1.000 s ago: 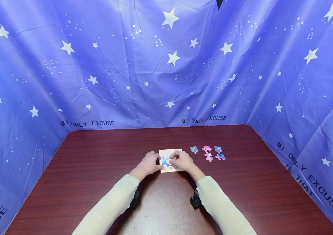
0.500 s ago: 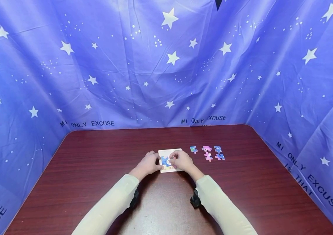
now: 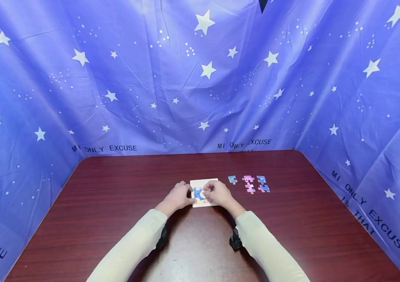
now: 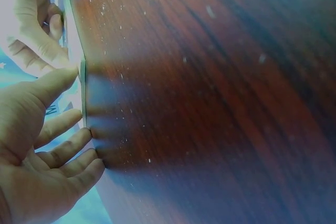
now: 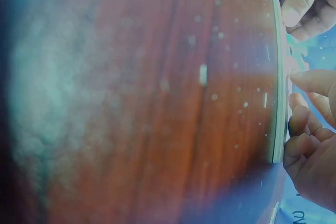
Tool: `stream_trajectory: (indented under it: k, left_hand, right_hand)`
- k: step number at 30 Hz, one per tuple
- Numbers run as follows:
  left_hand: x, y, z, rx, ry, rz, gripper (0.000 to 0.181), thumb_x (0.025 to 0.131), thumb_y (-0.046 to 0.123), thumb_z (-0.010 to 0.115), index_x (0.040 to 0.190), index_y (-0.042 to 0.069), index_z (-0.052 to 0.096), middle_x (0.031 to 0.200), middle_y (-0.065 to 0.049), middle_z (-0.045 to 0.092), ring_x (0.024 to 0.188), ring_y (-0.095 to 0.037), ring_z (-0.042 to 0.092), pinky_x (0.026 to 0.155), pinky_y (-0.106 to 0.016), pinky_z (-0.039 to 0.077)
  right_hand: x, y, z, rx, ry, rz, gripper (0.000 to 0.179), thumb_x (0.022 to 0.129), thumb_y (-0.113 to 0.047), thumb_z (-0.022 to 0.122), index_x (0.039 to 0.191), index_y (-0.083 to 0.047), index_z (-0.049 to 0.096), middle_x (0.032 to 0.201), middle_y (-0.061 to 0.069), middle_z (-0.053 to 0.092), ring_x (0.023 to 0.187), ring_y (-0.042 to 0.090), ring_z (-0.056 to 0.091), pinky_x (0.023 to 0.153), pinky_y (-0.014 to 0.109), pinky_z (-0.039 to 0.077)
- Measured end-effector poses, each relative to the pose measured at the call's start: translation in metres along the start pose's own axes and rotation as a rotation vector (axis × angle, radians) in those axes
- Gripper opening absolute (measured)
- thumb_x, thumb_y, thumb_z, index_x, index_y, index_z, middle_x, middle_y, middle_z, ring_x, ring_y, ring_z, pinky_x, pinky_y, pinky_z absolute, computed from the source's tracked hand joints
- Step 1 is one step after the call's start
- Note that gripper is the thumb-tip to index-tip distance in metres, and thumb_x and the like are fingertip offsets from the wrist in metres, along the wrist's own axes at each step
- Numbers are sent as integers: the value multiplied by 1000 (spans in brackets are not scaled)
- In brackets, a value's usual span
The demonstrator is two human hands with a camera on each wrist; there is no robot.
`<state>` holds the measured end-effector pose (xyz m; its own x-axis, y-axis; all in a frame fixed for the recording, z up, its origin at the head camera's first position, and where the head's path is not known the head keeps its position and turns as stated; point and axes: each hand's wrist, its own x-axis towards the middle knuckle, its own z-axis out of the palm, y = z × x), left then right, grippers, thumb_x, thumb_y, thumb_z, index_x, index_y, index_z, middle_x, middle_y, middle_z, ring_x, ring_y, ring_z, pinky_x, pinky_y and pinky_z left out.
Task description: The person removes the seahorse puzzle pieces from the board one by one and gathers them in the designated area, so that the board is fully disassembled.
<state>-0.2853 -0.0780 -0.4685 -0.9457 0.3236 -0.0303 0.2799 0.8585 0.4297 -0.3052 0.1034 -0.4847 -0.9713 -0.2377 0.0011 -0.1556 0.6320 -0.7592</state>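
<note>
A small pale puzzle tray (image 3: pixel 198 183) lies flat on the table, with blue puzzle pieces (image 3: pixel 197 192) fitted in its lower part. My left hand (image 3: pixel 178 196) holds the tray at its left side. In the left wrist view the thumb touches the tray's near edge, and the other fingertips rest lower, some at the table. Over the tray's middle right, my right hand (image 3: pixel 219 192) has thumb and index finger together at a light puzzle piece (image 3: pixel 203 194), mostly hidden under the fingers. Its other fingers curl at the tray's right side.
Right of the tray lie several loose puzzle pieces: a blue-green one (image 3: pixel 232 179) alone, then pink ones (image 3: pixel 248 178) and blue ones (image 3: pixel 261 179) in a cluster. The dark red wooden table (image 3: pixel 125 188) meets a blue star-patterned curtain (image 3: pixel 171 98) at its back and sides.
Both hands stay in nearly the same place at the tray. The right fingertips shift only slightly over the piece. Loose pieces have not moved.
</note>
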Motion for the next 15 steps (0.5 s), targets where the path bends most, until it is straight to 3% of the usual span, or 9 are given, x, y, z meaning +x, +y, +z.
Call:
stream_trajectory:
  k: [8, 15]
  left_hand:
    - [0, 1, -1, 3, 5, 0, 40, 77, 29, 75, 106, 3, 64, 103, -11, 56, 101, -28, 52, 91, -38, 45]
    - [0, 1, 0, 2, 5, 1, 40, 77, 29, 74, 106, 3, 64, 103, -11, 56, 101, -28, 52, 91, -38, 44]
  right_hand:
    - [0, -1, 1, 1, 18, -15, 6, 79, -13, 70, 82, -12, 65, 68, -2, 58, 53, 8, 53, 53, 24, 42]
    - [-1, -4, 0, 64, 15, -35, 4, 79, -7, 69, 81, -6, 65, 68, 2, 58, 50, 8, 54, 49, 22, 46]
